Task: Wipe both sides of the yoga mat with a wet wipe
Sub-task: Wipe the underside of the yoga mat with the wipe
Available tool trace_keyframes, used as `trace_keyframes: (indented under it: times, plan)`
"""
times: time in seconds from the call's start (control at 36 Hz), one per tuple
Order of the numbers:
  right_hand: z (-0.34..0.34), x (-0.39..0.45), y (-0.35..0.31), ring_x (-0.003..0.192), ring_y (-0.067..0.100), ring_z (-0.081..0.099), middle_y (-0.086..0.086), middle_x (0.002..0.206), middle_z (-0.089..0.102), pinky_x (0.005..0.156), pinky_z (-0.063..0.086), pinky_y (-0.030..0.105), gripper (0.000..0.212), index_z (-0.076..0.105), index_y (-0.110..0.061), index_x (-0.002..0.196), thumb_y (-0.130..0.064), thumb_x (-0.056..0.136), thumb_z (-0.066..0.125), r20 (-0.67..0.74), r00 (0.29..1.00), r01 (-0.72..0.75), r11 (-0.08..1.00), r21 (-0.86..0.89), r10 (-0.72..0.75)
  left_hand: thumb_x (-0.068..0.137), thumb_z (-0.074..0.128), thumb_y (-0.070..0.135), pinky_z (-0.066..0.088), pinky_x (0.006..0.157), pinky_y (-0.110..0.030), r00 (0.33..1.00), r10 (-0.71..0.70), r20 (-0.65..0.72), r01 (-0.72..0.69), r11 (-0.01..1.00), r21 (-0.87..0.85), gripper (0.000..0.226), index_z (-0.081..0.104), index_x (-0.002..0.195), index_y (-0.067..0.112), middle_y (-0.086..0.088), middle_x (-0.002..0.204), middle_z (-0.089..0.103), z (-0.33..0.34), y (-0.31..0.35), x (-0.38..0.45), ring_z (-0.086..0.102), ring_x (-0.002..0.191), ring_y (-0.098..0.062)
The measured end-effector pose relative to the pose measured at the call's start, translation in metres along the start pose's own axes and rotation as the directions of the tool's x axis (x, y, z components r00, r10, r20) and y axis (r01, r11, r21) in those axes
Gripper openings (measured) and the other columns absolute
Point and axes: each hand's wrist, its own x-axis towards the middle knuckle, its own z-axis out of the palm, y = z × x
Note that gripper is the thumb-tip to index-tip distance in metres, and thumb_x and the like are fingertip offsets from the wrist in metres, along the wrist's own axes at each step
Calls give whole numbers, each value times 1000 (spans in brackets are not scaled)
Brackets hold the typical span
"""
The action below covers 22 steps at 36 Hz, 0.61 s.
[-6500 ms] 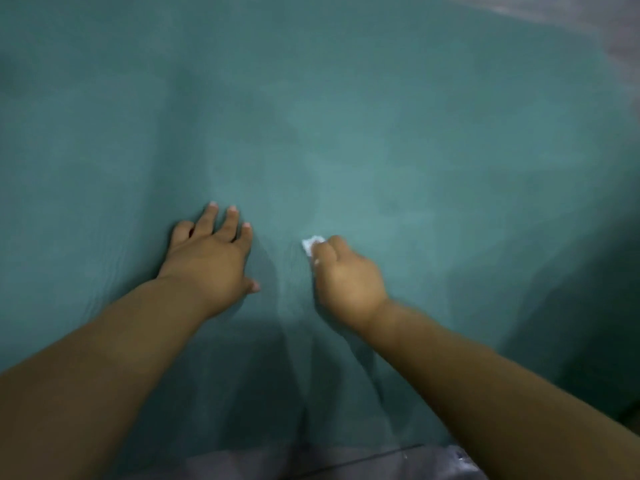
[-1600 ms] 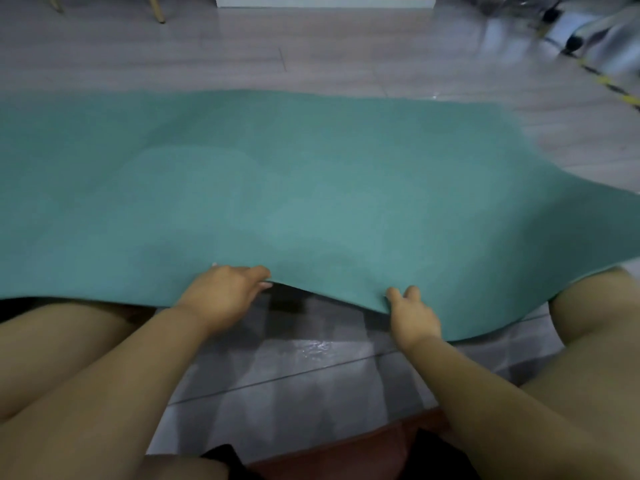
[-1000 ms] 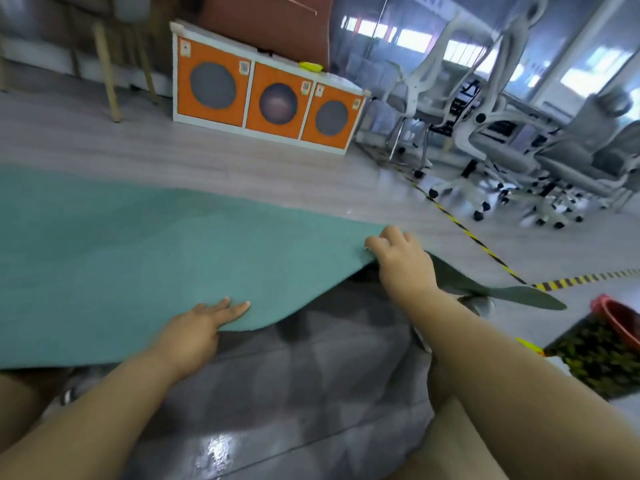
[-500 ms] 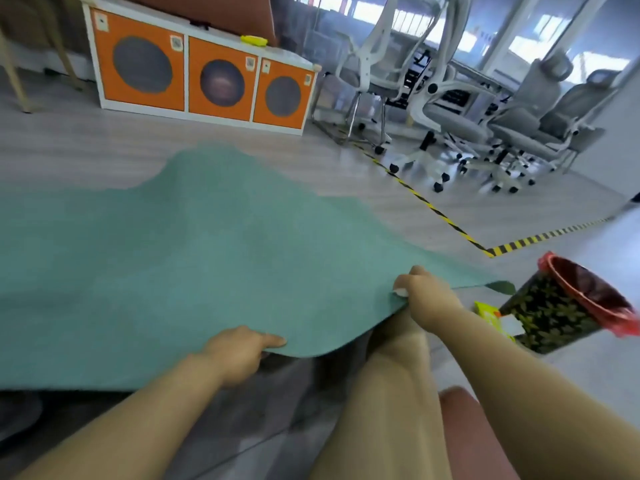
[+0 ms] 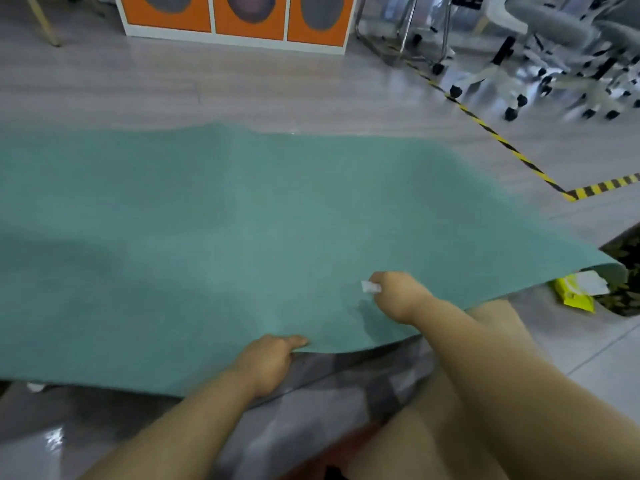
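While the left hand [image 5: 266,365] curls its fingers round the near edge of the thin teal-green foam yoga mat [image 5: 214,244], thumb on top and the rest tucked beneath, that edge is held up off the glossy grey tiled floor [image 5: 606,355]. Just beside it, the right hand [image 5: 398,296] sits with its fingers closed into a loose fist on a small crumpled white wet wipe [image 5: 370,287], a corner of which pokes out at the thumb side; the fist rests on or just above the mat's upper face, and contact cannot be told for certain.

From the lifted edge the mat spreads away across the pale wood-look flooring, rippled along its far side, with its right corner raised near a yellow wet-wipe pack [image 5: 575,292] and a dark patterned bin [image 5: 623,258] beside it. Farther off stand an orange-fronted white cabinet [image 5: 235,15], grey office chairs [image 5: 554,39] on casters and a line of black-and-yellow hazard tape [image 5: 502,143].

Judging by the raised edge, the mat seems to be mid-turn or being repositioned. A darker, possibly damp patch shows at the left, so some wiping looks done, but which face is finished cannot be told; at least one side likely remains.
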Motion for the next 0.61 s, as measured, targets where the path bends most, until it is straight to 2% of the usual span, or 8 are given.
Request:
trace_keyframes:
  times: [0.06,0.11,0.19,0.22,0.31,0.44,0.53,0.61]
  plan:
    - [15,7,-4,108,30,54,16,119,59,83,41,31,25,56,-7,111,-19,98,38,23,1000,2,1000,8,-2,99,43,26,28,105,-20,999,32,38,-31,999,-15,43,41,141,32,4,148,41,1,-6,3,40,134,-18]
    - [29,13,-7,111,32,54,18,121,58,87,41,33,31,55,-6,113,-28,100,36,38,999,7,1000,8,-7,95,45,48,26,106,-18,991,60,122,-58,998,-25,52,40,143,29,8,149,39,1,-14,5,37,135,-13]
    - [45,24,-12,109,35,55,20,119,59,86,43,35,33,51,-9,116,-31,100,33,42,999,-8,1000,-7,8,51,17,97,28,106,-18,979,83,188,-69,994,-81,116,42,141,29,10,146,42,-1,-31,10,39,133,-9]
    - [49,28,-15,106,36,56,20,116,59,83,44,36,32,48,-10,118,-31,100,33,43,999,-13,1000,-6,13,46,14,99,30,104,-18,981,81,178,-65,994,-93,121,45,139,29,10,143,46,-2,-36,13,42,130,-9]
    - [57,43,-22,100,37,57,20,109,60,75,43,35,29,44,-12,121,-29,98,37,40,999,-26,1000,17,25,62,20,89,27,102,-16,988,49,146,-37,996,-84,105,51,134,19,1,139,51,-10,-55,25,45,127,-13]
    - [66,78,-37,102,34,55,18,109,58,80,43,33,26,54,-13,113,-27,97,39,-20,1000,15,999,30,-14,93,47,48,27,110,-26,996,-71,57,63,988,139,54,39,141,25,7,150,33,-22,-94,49,32,135,-16]
    - [73,103,-44,100,34,55,17,112,50,84,42,31,27,59,-14,114,-22,97,39,-42,999,28,997,70,-25,89,48,57,20,112,-39,971,-238,4,232,951,203,64,25,146,38,13,156,11,-35,-116,57,16,140,-24]
    - [76,129,-53,93,35,57,15,120,40,87,44,33,26,58,-11,112,-16,95,40,-74,997,3,997,83,3,80,50,70,13,115,-47,909,-415,-29,415,902,117,82,11,148,44,8,158,-6,-42,-138,63,4,143,-34]
